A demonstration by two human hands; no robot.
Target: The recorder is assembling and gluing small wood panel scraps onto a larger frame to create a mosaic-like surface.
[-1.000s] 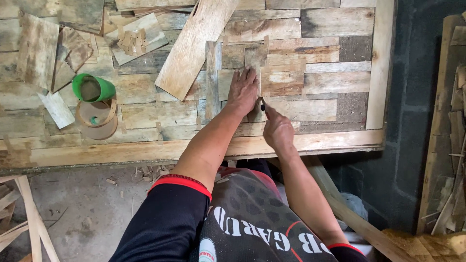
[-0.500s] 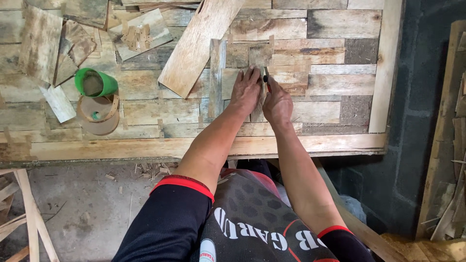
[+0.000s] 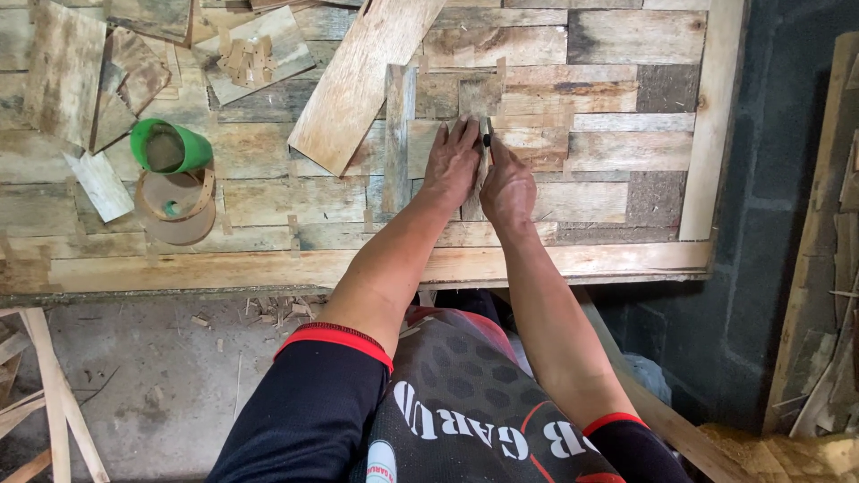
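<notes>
The right hand (image 3: 506, 183) pinches a thin dark marking tool (image 3: 486, 136), tip against a narrow pale wooden strip (image 3: 476, 179) that the flat, unclenched left hand (image 3: 452, 165) pins to the patchwork reclaimed-wood panel (image 3: 591, 152). The step looks like marking or scoring the strip where it lies; the stroke needs the strip kept from sliding. One long loose plank (image 3: 358, 80) leans nearby; one green plastic cup (image 3: 168, 148) and one tape roll (image 3: 179, 201) sit left.

Small dark tool (image 3: 486, 140) mostly hidden between hands; long plank (image 3: 362, 76) cut off at top edge.
</notes>
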